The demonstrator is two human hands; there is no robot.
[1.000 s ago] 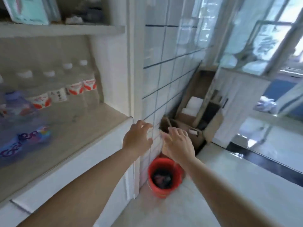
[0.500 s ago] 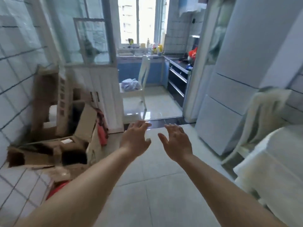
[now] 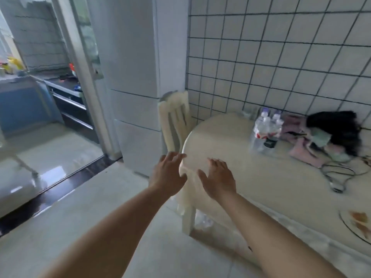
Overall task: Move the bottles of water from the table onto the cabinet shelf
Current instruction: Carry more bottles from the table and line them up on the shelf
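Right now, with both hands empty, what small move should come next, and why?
Probably reach the right hand forward to the bottles of water standing at the table's far side by the wall; both it and the left hand are open, short of them.

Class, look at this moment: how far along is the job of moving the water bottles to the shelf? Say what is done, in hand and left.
Done: cannot be judged here; the cabinet shelf is out of view. In hand: nothing; the left hand and right hand are open and empty, reaching towards the cream round table. Left: a cluster of clear plastic water bottles with red-and-white labels stands on the table near the tiled wall, beside pink cloths.
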